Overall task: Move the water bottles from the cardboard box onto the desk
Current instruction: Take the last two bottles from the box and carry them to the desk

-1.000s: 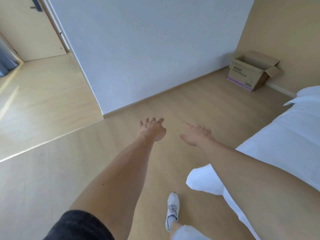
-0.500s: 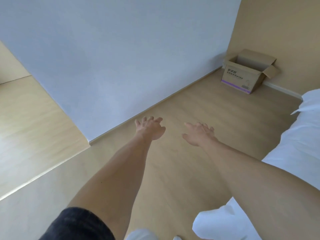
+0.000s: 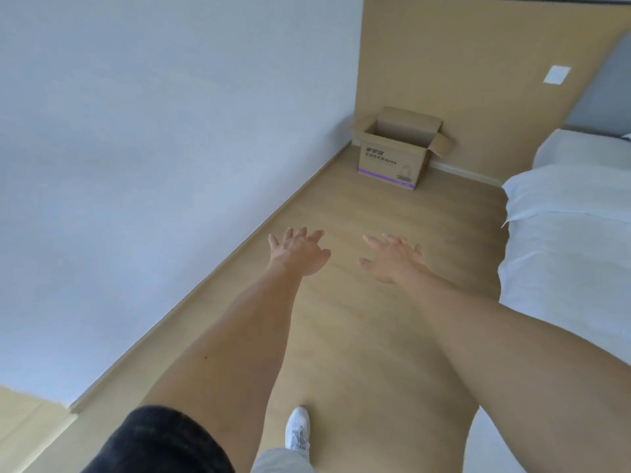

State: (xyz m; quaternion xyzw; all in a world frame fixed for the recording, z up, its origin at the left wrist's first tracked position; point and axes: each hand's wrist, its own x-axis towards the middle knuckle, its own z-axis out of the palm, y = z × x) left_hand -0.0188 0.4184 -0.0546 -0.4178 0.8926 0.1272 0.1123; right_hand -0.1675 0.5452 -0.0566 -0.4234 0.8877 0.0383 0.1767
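Both hands, left hand [image 3: 300, 252] and right hand [image 3: 392, 257], are reaching spread and empty toward the distant cardboard box [image 3: 397, 148], no bottles moved yet.

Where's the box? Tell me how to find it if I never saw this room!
Look to the far corner where the pale grey wall meets the tan wall, past the end of the white bed. The cardboard box sits there on the wooden floor. It is the only brown box, with its flaps open and a purple stripe along the bottom.
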